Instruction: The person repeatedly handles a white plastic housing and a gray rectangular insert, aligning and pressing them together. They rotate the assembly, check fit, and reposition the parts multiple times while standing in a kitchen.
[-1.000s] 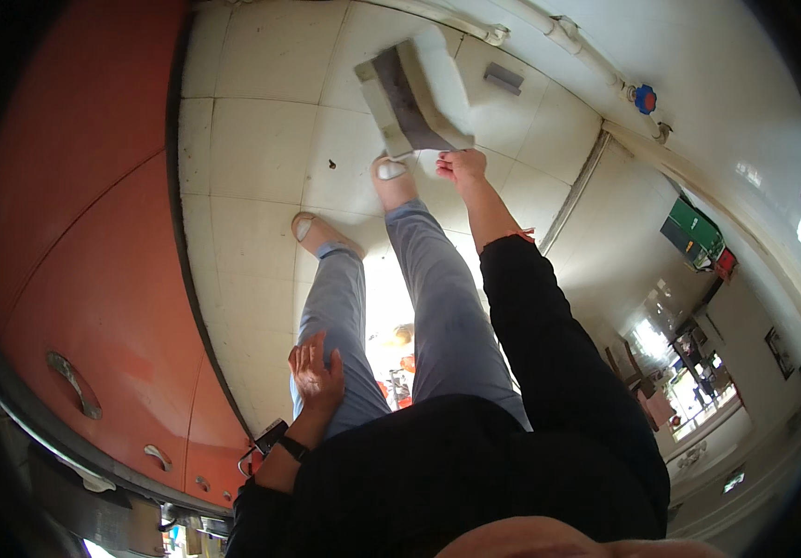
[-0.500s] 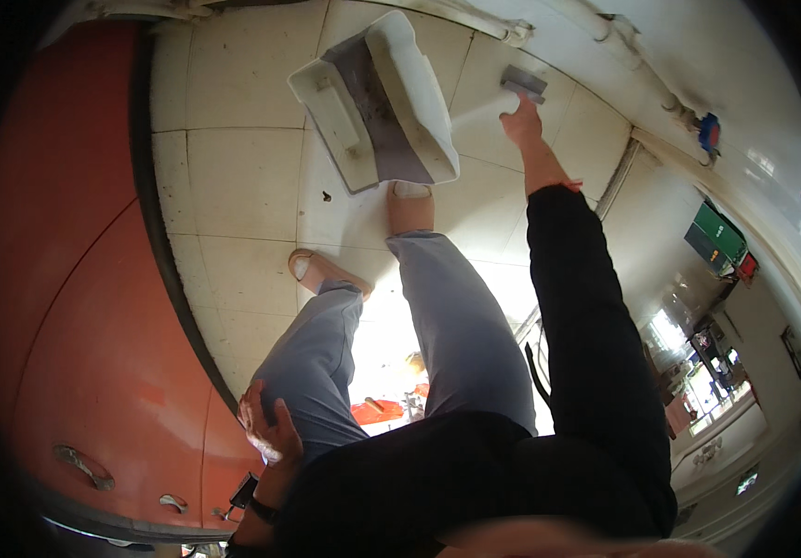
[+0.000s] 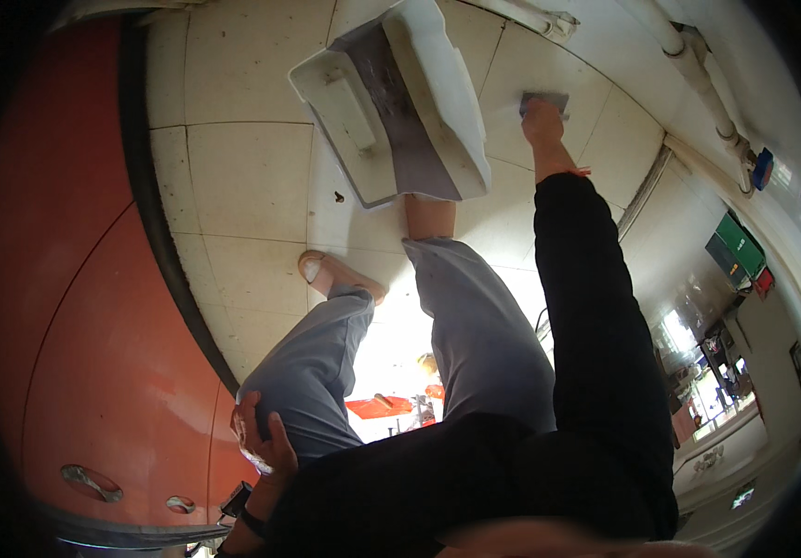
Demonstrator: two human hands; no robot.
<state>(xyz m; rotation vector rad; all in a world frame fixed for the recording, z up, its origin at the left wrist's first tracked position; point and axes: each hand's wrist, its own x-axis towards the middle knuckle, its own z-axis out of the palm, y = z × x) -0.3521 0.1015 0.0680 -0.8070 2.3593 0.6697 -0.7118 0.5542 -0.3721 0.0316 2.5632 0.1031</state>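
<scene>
My right hand (image 3: 543, 124) is closed on a small flat grey rectangular tool (image 3: 558, 100), perhaps a trowel or scraper. It lies against the pale tiles to the right of a white plastic tub (image 3: 486, 139); the fingers hide its grip. A grey, dark-smeared band runs across the inside of the tub. The tub stands just beyond my right foot and partly covers it. My left hand (image 3: 265, 442), fingers apart and holding nothing, rests by my left thigh (image 3: 303, 363).
Glossy orange-red cabinet fronts (image 3: 121, 353) line the left side. White pipes (image 3: 702, 88) with a blue-handled valve (image 3: 762, 169) run along the right wall. A small dark bit (image 3: 339, 197) lies on the tiled floor (image 3: 242, 177). A green box (image 3: 737, 246) is at the right.
My right hand has drawn in over the grey tool, covering more of it. The view has shifted slightly, moving the whole scene a little to the right. My left hand stays by my thigh.
</scene>
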